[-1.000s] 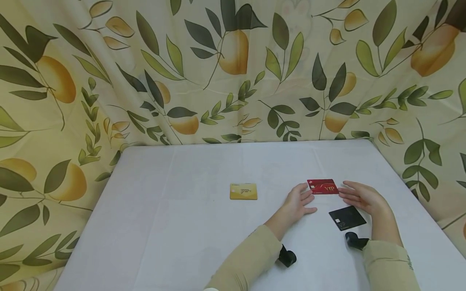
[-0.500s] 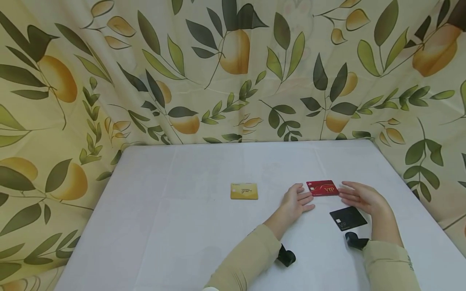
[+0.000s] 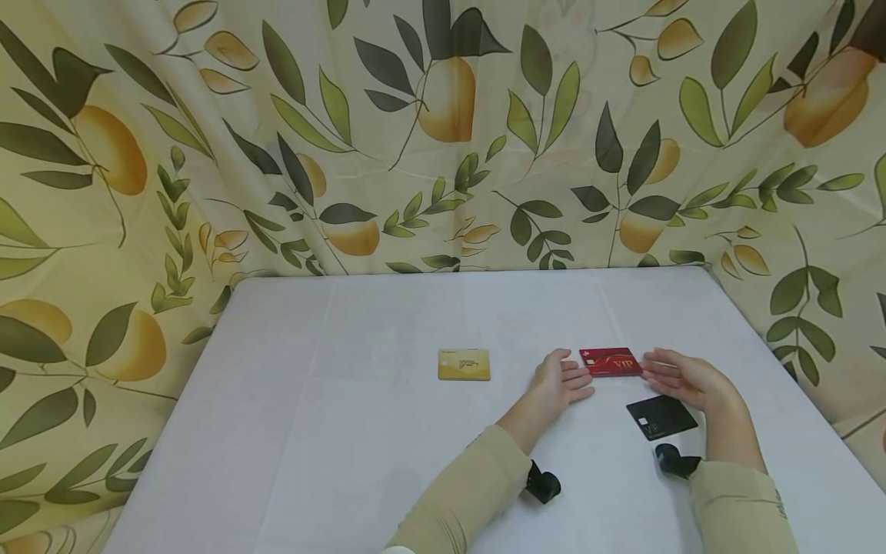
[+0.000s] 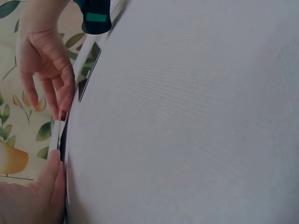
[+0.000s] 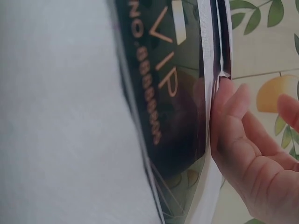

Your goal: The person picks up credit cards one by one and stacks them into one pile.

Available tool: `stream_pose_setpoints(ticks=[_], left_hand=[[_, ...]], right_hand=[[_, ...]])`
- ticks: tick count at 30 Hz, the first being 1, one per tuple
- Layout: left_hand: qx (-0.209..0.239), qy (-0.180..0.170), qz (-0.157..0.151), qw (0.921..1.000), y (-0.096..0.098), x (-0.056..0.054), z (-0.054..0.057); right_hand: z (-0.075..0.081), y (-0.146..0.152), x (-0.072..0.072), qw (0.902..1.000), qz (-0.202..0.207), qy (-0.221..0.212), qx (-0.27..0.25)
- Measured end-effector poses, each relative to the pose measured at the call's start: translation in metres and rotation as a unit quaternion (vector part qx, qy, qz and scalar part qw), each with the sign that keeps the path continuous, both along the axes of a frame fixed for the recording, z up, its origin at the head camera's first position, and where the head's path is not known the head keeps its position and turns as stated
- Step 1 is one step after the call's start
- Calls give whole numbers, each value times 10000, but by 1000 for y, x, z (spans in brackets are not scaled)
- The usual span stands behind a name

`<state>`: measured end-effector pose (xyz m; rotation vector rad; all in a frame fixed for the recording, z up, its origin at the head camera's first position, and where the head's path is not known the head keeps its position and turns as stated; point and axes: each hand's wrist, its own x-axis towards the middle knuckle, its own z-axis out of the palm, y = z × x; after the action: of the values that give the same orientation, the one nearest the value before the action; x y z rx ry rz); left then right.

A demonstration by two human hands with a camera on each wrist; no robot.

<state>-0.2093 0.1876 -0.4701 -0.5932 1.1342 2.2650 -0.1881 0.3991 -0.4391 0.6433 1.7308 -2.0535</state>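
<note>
A red card marked VIP (image 3: 611, 362) lies flat on the white-covered table, between my two hands. Extended fingers of my left hand (image 3: 554, 385) touch or nearly touch its left end. At the opposite end, the fingertips of my right hand (image 3: 688, 378) meet its short edge, the thumb out of sight in the head view. A black VIP card (image 3: 661, 418) lies askew, just below the right hand; the right wrist view shows this black card (image 5: 163, 93) large and close. In the left wrist view, the red card shows only as a thin edge between both hands.
A gold card (image 3: 464, 365) lies left of the hands, around mid-table. Black wrist-worn devices, one by the left sleeve (image 3: 543, 485) and one by the right (image 3: 674, 460), sit close above the tablecloth. A fruit-patterned curtain (image 3: 415, 192) hangs behind the table.
Between my hands, the red card has slid slightly left and nearer to me. My left hand has drifted left with it; the right hand has shifted only a little. Black and gold cards stay put.
</note>
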Motion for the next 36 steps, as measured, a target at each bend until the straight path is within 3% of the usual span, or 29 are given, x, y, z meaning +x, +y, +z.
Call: stream_pose_setpoints(ticks=[21, 36], left_hand=[[-203, -173, -320, 9991, 4, -1, 9], [-41, 290, -490, 9984, -5, -1, 3]], right_hand=[[0, 1, 2, 9991, 128, -112, -386], [-1, -3, 4, 9976, 182, -42, -672]])
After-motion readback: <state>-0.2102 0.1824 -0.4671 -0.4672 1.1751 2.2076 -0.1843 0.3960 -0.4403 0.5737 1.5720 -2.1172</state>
